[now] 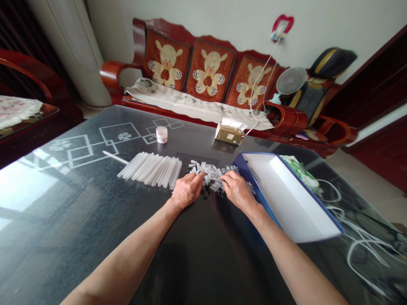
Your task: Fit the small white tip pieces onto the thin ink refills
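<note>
The left hand point(187, 190) and right hand point(237, 191) lie flat with fingers together, pressing in on both sides of a heap of small white plastic tubes point(210, 176) on the shiny dark counter point(95, 220). The tubes look light, stiff and slippery, so each is best pinched by its middle. Long white tubes point(150, 170) lie close by, and a blue box point(286, 197) stands beside the right hand.

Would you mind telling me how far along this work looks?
Done: a tidy row of long white tubes lies side by side on the glossy dark table. In hand: the left hand and right hand rest on a heap of short white pieces. Left: that heap lies jumbled, beside a white-lined blue box.
</note>
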A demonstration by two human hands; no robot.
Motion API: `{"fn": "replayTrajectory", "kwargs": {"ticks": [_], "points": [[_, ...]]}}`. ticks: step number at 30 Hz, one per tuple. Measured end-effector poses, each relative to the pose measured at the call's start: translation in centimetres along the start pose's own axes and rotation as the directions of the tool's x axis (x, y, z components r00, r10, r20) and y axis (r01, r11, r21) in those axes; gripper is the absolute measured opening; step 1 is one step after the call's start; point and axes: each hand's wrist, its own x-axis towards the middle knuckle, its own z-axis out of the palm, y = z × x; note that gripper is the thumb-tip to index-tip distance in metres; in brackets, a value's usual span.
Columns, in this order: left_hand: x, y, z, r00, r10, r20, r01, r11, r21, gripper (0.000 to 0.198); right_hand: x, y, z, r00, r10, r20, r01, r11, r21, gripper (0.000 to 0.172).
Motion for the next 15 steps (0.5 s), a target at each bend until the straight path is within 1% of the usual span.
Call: {"fn": "replayTrajectory", "kwargs": {"ticks": [2, 5, 9, 12, 15], "points": [[0.0, 0.0, 0.0, 1.000, -0.006, 0.006, 0.006, 1.000, -0.002, 0.025, -0.1, -1.2, 0.7, 1.000, 0.012, -0.023, -0.010, 0.998, 0.060, 0.016], [0.0, 0.0, -0.1, 1.000, -0.017, 0.014, 0.017, 1.000, 0.000, 0.025, -0.2, -2.3, 1.7, 0.999, 0.032, -0.009, -0.031, 0.998, 0.062, 0.013], [0.0, 0.1, 0.0, 1.000, -0.026, 0.018, 0.026, 1.000, 0.006, 0.025, -0.4, -2.9, 1.9, 0.999, 0.049, 0.013, -0.050, 0.995, 0.091, 0.012], [0.1, 0.1, 0.0, 0.999, -0.030, 0.028, 0.030, 1.000, 0.006, 0.025, -0.8, -3.6, 1.5, 0.999, -0.009, 0.043, 0.002, 0.987, 0.158, 0.012], [0.1, 0.1, 0.0, 0.999, -0.029, 0.029, 0.030, 1.000, -0.003, 0.025, -1.1, -4.7, 1.4, 0.995, -0.060, 0.080, 0.045, 0.984, 0.172, 0.014]]}}
